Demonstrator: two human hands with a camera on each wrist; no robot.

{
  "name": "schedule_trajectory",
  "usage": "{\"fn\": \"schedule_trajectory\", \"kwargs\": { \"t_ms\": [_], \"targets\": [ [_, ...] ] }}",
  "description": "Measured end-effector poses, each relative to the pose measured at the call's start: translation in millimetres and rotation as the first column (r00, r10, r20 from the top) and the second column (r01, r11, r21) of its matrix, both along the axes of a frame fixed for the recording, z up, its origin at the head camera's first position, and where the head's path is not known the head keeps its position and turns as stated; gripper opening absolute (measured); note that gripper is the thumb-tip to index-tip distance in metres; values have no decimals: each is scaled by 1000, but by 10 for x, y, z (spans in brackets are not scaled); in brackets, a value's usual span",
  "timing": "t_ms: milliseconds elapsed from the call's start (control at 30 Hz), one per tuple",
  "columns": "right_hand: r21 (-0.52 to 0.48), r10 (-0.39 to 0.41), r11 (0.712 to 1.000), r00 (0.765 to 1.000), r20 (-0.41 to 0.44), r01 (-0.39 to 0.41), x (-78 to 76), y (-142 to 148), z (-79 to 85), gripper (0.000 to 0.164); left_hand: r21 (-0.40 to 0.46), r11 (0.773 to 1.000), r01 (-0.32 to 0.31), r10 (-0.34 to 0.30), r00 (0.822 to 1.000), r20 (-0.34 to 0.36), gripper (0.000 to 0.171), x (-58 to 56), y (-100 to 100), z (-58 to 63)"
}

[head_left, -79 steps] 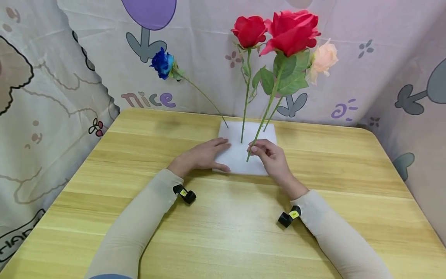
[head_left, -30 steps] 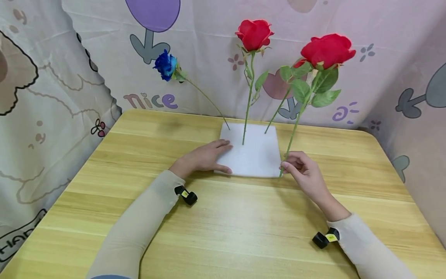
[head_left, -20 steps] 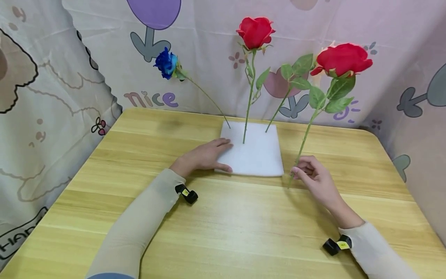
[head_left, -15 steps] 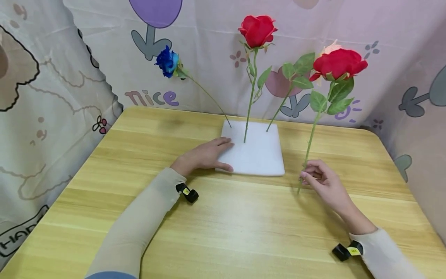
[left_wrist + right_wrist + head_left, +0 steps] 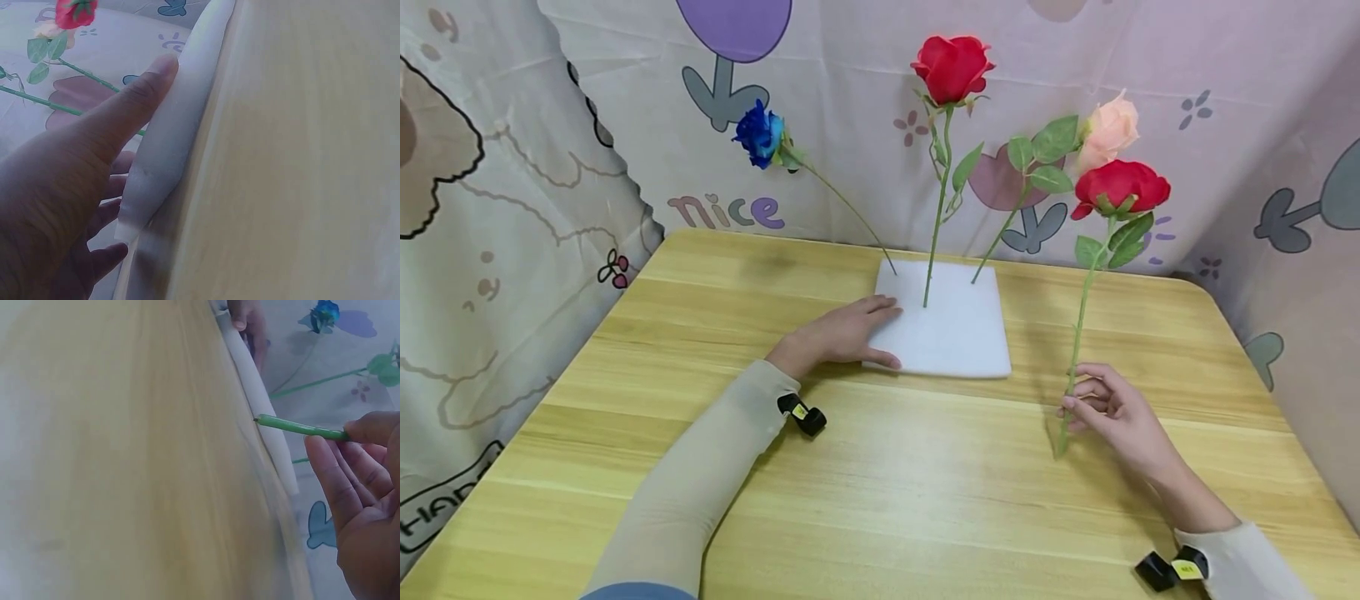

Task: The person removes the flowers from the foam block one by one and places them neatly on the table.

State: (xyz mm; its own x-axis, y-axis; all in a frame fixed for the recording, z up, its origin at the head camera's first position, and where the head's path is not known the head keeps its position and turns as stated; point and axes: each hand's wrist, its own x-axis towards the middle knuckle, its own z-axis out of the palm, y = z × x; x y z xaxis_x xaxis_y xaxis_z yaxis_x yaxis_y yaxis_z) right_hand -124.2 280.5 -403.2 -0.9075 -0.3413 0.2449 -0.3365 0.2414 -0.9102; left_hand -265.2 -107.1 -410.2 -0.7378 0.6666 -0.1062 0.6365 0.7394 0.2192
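My right hand (image 5: 1116, 417) pinches the lower green stem of a red rose (image 5: 1123, 190), held nearly upright to the right of a white foam board (image 5: 958, 342). In the right wrist view the stem's cut end (image 5: 275, 422) sticks out past the thumb and fingertips. My left hand (image 5: 846, 333) lies with spread, fairly straight fingers on the board's left side. In the board stand a blue rose (image 5: 760, 135) leaning left, another red rose (image 5: 952, 70) near the middle, and a pale pink rose (image 5: 1111, 129) leaning right, partly hidden by the held rose.
The board rests on a wooden table (image 5: 880, 500) toward its far edge. A printed cloth (image 5: 850, 125) hangs close behind and at both sides. Each wrist wears a small black camera, one on the left sleeve (image 5: 722, 467).
My right hand has carried the red rose off the board, rightward and toward me, lowering its bloom. The pink rose shows more again. My left hand has stayed on the board.
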Motion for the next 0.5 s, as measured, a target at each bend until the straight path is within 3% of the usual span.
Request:
{"fn": "schedule_trajectory", "kwargs": {
  "t_ms": [267,500],
  "targets": [
    [-59,-69,995,989,134,78,46,60,-54,39,4,1000,5,-5,1000,-12,104,2,-3,-18],
    [-1,-79,997,967,243,82,-4,89,-70,43,5,1000,5,-4,1000,-8,104,8,-11,-21]
  ]
}}
